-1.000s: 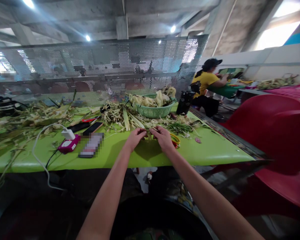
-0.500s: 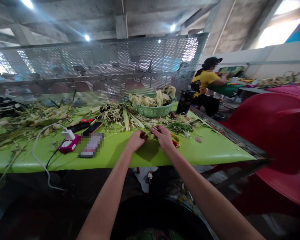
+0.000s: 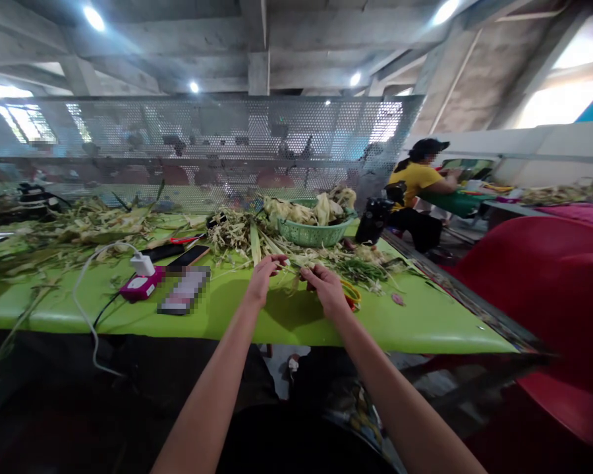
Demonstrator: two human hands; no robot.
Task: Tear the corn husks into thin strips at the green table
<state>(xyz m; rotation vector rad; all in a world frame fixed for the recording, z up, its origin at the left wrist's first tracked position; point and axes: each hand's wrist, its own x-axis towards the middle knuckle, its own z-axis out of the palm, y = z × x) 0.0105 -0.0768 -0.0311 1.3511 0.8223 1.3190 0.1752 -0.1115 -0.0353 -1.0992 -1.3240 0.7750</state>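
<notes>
Over the front part of the green-topped table (image 3: 405, 322), my right hand (image 3: 326, 288) pinches a pale, dry corn husk strip (image 3: 294, 280) between thumb and fingers. My left hand (image 3: 263, 282) is just left of it, its fingers stretched toward the strip and apart from one another. Whether the left fingertips touch the strip cannot be made out. Behind the hands lies a heap of shredded husks (image 3: 234, 232). A green plastic basket (image 3: 312, 233) stands beyond them, full of husks (image 3: 296, 212). Beside my right hand lies a yellow-handled tool (image 3: 352, 291), partly hidden.
Left on the table are a phone (image 3: 184, 293), a darker phone (image 3: 192, 257), a magenta power strip (image 3: 141, 284) and a white cable (image 3: 82, 283). A black bottle (image 3: 370, 220) stands by the basket. A red chair (image 3: 534, 276) and a seated person (image 3: 415, 181) are at right.
The left fingers have let go of their pinch and stretched out, slightly to the left. The right hand keeps its pinch on the husk strip. The view has tilted up a little.
</notes>
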